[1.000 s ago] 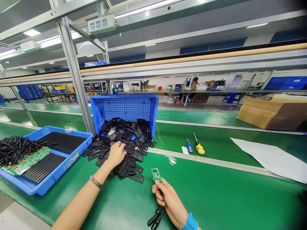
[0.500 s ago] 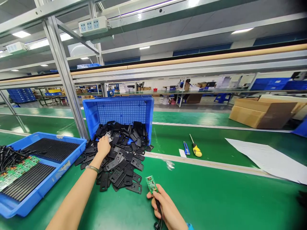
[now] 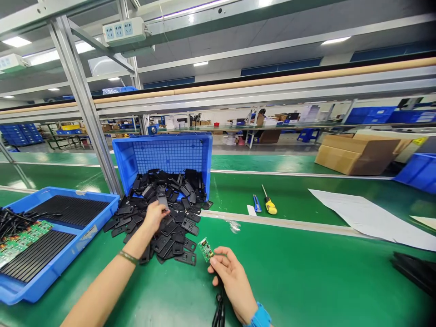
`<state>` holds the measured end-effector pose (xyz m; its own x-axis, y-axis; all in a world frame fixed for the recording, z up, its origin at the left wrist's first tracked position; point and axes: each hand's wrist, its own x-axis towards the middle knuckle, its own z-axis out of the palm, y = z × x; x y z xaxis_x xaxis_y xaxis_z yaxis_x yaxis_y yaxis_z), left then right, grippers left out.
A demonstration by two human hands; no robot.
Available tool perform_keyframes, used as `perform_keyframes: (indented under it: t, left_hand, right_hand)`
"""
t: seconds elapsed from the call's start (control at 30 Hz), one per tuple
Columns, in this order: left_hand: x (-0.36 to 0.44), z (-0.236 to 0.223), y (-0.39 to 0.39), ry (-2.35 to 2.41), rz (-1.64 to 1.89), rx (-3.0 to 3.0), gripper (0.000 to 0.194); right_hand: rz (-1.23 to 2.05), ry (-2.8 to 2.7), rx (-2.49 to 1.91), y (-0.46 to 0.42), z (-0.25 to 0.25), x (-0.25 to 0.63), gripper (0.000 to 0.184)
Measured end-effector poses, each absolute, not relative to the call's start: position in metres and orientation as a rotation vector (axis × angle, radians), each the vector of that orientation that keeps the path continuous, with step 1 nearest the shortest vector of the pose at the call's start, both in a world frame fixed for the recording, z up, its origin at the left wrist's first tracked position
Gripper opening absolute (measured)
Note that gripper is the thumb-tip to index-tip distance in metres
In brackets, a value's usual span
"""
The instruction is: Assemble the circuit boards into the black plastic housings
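My left hand (image 3: pixel 155 216) is closed on a flat black plastic cover (image 3: pixel 163 201), its face catching the light, over a heap of similar black covers (image 3: pixel 170 236). The heap spills out of a blue crate (image 3: pixel 208 168) tipped on its side. Lower and to the right, my right hand (image 3: pixel 230 274) pinches a small green circuit board (image 3: pixel 205 250) by its near end. A black cable (image 3: pixel 219 309) hangs from the board below the palm and runs out of the bottom of the view.
At left, a blue tray (image 3: pixel 78 254) holds circuit boards with black cables and ribbed black panels. A blue cutter (image 3: pixel 256 204), a yellow screwdriver (image 3: pixel 270 206) and white paper (image 3: pixel 368 218) lie across the bench. Farther back stands a cardboard box (image 3: pixel 354 154); a metal post (image 3: pixel 85 104) rises behind the tray.
My left hand has drawn back from deeper in the heap, now with a cover in its fingers. My right hand still has the board, and the view has turned slightly right.
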<state>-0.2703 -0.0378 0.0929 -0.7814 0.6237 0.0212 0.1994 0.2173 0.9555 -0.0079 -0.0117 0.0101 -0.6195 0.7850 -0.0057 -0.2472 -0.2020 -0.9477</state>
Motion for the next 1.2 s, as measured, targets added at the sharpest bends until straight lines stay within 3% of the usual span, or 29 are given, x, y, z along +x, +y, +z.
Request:
perform_keyframes:
  t: [0.2, 0.37, 0.63, 1.0, 1.2]
  left_hand:
    - [-0.151, 0.057, -0.071, 1.507, 1.584, 0.665, 0.024]
    - [-0.127, 0.050, -0.091, 1.101, 1.624, 0.612, 0.026]
    - [-0.135, 0.037, -0.092, 1.175, 1.709, 0.693, 0.051]
    - [-0.129, 0.038, -0.095, 1.046, 1.672, 0.595, 0.049]
    - [-0.129, 0.037, -0.094, 1.016, 1.699, 0.581, 0.039]
  right_hand:
    - [1.750, -1.412, -0.637, -0.006, 0.019, -0.004, 0.045]
    - [1.615, -1.580, -0.714, 0.000, 0.017, -0.001, 0.045]
    - [1.403, -1.774, -0.750, 0.004, 0.021, 0.004, 0.031]
    - [1.537, -1.762, -0.538, -0.013, 0.022, 0.005, 0.026]
    - [1.514, -1.794, -0.534, -0.013, 0.022, 0.005, 0.026]
